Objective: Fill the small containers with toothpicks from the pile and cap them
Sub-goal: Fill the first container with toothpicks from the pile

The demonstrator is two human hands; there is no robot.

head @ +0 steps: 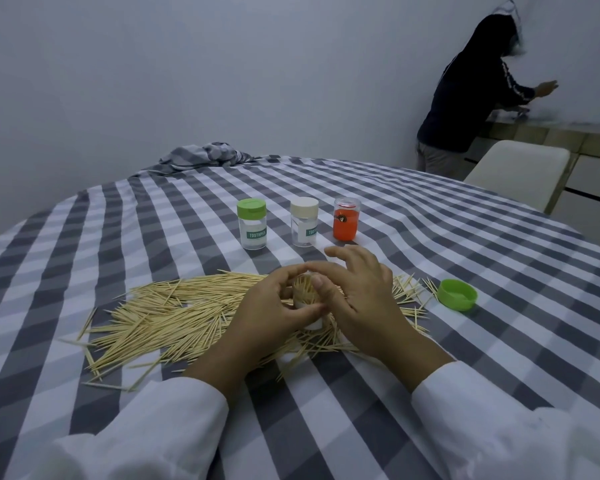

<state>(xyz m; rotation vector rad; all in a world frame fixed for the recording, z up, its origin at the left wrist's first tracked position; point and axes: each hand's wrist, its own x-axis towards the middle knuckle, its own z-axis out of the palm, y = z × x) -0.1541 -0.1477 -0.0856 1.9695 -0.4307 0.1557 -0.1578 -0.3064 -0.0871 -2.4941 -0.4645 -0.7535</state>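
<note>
Left hand (pixel 274 306) is gripping the open container (pixel 307 299), packed with toothpicks, atop the pile (pixel 174 317). Right hand (pixel 357 289) is pinching its rim. Green cap (pixel 457 294) is lying at 3 o'clock.

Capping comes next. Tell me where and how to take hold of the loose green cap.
Pinch the green cap by its outer rim from above. It lies open side up on the tablecloth, right of the right hand, with its side wall exposed all around.
</note>
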